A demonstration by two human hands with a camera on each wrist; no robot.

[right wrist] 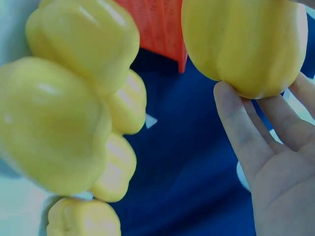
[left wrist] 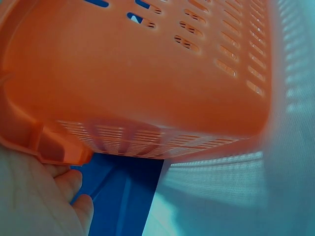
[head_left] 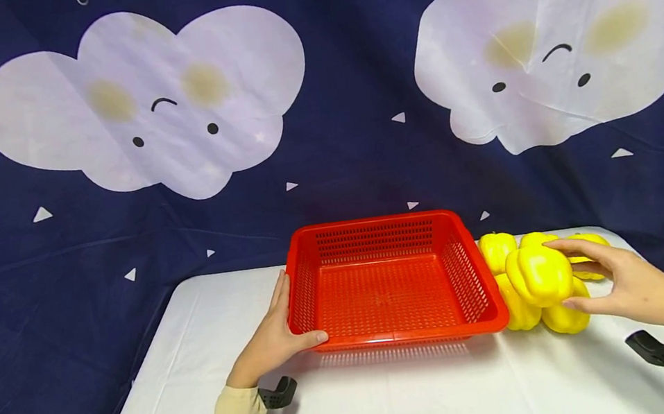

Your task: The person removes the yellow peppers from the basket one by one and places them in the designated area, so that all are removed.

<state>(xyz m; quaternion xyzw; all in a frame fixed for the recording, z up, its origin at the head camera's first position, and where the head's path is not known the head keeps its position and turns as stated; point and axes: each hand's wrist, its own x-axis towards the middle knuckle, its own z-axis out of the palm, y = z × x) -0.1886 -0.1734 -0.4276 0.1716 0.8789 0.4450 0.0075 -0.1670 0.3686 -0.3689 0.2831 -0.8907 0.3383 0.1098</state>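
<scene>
A red plastic basket (head_left: 393, 337) with slotted walls stands upright on the table. My left hand (head_left: 271, 344) rests against its front left corner, the thumb on the front rim and the fingers nearly straight along the left side. In the left wrist view, the fingertips (left wrist: 84, 205) show past the basket rim (left wrist: 64, 157). My right hand (head_left: 638, 282) holds a yellow bell pepper (head_left: 540, 275) between thumb and fingers, over several other yellow bell peppers (head_left: 497, 249) beside the basket's right wall. In the right wrist view, the held pepper (right wrist: 246, 44) is apart from the pile.
The table (head_left: 358, 406) has a white cover. Behind it hangs a dark blue cloth (head_left: 364, 161) with white clouds and small triangles. Black wrist mounts (head_left: 279, 392) sit at both cuffs.
</scene>
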